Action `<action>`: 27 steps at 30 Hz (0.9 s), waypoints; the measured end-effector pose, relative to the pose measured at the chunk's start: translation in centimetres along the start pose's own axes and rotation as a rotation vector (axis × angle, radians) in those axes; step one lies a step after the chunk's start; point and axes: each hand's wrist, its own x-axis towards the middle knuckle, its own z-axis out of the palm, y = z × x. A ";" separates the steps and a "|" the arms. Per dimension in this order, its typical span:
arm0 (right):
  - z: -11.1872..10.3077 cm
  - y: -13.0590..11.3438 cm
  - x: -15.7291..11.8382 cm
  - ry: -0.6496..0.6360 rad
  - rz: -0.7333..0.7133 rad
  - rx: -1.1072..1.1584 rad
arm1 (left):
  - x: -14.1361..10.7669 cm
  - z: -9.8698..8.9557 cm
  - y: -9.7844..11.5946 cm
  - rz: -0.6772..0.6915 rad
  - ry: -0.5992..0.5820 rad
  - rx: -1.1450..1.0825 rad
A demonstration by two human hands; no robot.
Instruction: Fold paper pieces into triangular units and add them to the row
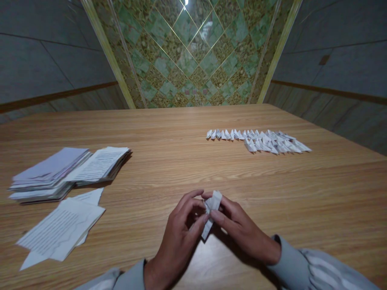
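Note:
A small piece of folded white paper [213, 201] is pinched between both hands, just above the near middle of the table. My left hand [184, 225] grips its left side, thumb toward me and fingers curled behind. From the right, my right hand [238, 225] presses the paper with its thumb, its other fingers partly hidden behind it. One narrow end of the paper sticks up and another points down toward the tabletop. Farther off to the right stand rows of small folded paper shapes [269, 141], pointed like little boats.
On the left of the wooden table [157, 161] lie two adjoining paper stacks, one topped with a lilac sheet [54, 163], the other with a printed page [99, 163]. Loose torn printed sheets [63, 227] overlap nearer me. A tiled wall [193, 60] rises behind the table.

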 end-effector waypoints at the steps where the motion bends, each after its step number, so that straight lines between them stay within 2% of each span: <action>1: 0.1 0.1 0.0 0.016 0.021 0.047 | 0.0 0.0 0.0 0.010 -0.001 0.024; 5: 0.4 0.0 0.1 0.042 0.074 0.145 | -0.2 0.0 0.2 -0.022 -0.071 0.010; 9: 0.4 0.0 0.0 0.063 0.089 0.115 | -0.3 0.3 0.1 -0.079 -0.075 -0.064; 16: -0.2 1.0 -0.1 0.079 0.083 0.016 | 0.0 0.5 -0.1 -0.246 -0.093 -0.459; 19: -0.4 1.0 0.0 0.094 0.070 -0.016 | 0.2 0.6 0.1 -0.268 -0.083 -0.520; 23: -0.5 0.6 0.1 0.121 0.048 -0.159 | 0.3 0.7 0.2 -0.287 -0.057 -0.515; 27: 0.0 0.3 0.0 0.190 -0.040 -0.452 | -0.1 1.0 -0.2 -0.310 -0.016 -0.448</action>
